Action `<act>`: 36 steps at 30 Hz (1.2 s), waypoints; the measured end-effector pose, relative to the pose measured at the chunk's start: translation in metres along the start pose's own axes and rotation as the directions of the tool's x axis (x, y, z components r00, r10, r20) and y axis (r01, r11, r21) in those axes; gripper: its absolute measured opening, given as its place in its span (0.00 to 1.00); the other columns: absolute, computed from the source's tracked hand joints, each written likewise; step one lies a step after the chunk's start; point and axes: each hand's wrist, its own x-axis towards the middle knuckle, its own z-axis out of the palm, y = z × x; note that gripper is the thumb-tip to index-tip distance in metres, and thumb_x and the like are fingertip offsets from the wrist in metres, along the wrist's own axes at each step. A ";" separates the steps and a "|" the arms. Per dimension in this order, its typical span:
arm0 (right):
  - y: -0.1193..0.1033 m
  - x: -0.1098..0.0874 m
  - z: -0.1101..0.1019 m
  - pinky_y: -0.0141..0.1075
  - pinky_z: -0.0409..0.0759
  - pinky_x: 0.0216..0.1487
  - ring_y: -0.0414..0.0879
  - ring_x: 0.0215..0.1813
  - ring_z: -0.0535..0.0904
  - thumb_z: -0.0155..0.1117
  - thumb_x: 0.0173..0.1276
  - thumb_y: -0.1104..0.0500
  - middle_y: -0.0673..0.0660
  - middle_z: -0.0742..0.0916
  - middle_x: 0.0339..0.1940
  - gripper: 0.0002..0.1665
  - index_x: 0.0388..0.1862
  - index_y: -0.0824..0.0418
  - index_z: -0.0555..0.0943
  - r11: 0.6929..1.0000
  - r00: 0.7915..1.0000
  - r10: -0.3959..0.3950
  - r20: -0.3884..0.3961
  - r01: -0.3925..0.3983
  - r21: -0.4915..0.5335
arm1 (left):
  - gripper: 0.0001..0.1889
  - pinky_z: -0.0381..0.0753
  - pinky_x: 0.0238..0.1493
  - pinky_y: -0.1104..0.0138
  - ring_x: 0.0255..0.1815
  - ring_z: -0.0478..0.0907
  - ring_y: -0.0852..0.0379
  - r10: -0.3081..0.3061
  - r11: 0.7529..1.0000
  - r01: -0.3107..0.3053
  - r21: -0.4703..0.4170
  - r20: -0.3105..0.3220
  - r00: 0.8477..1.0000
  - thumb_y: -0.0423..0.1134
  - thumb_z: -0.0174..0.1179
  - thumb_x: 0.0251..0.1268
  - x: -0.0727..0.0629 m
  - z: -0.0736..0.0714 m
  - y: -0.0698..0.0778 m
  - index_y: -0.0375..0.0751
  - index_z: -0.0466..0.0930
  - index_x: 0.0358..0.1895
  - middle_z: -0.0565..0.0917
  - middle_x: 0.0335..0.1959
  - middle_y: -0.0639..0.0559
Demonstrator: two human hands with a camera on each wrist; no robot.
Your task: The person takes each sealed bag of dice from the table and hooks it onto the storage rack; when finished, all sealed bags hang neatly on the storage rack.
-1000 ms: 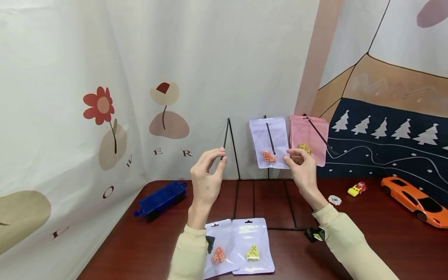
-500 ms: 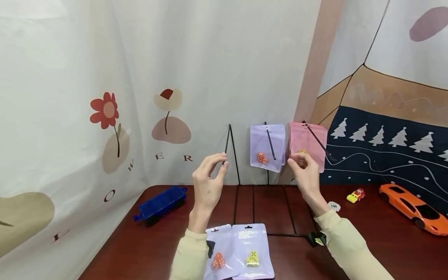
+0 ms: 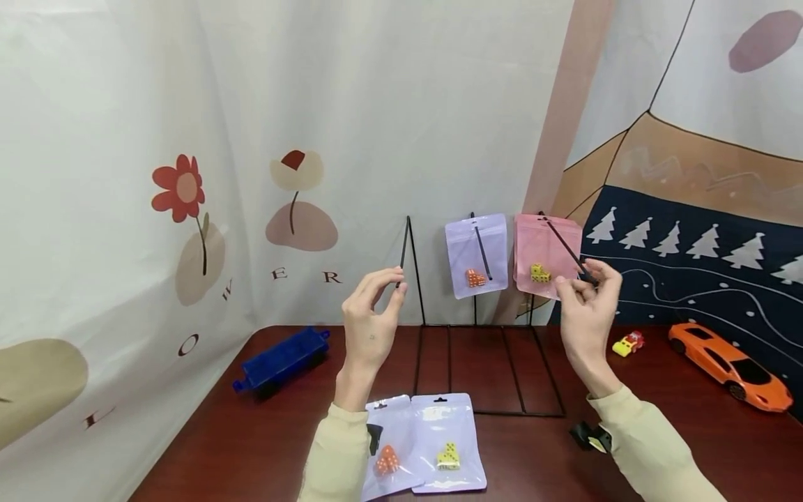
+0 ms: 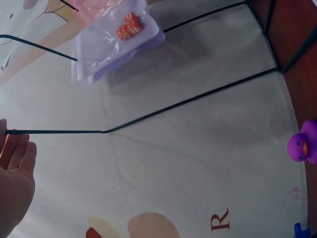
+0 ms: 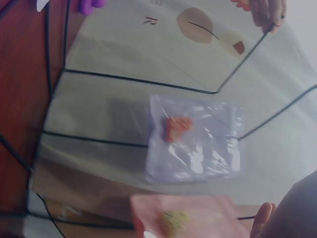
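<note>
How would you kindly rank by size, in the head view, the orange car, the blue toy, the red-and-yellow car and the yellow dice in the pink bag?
Largest to smallest:
Orange car
Blue toy
Red-and-yellow car
Yellow dice in the pink bag

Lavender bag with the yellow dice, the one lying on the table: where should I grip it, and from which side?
Probably pinch the lavender bag by the far part of its right edge, coming from the right and above. It lies flat, its left edge meets the bag with orange dice, and the yellow dice sit toward its near end.
</note>
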 end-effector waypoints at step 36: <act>-0.049 0.006 -0.042 0.22 0.78 0.37 0.39 0.36 0.79 0.54 0.62 0.82 0.66 0.81 0.46 0.12 0.44 0.81 0.78 0.914 0.870 -0.297 0.393 0.378 -0.145 | 0.09 0.80 0.50 0.64 0.42 0.81 0.53 -0.162 0.969 0.163 0.185 -0.021 0.987 0.28 0.65 0.58 -0.019 -0.015 0.016 0.37 0.83 0.43 0.83 0.39 0.49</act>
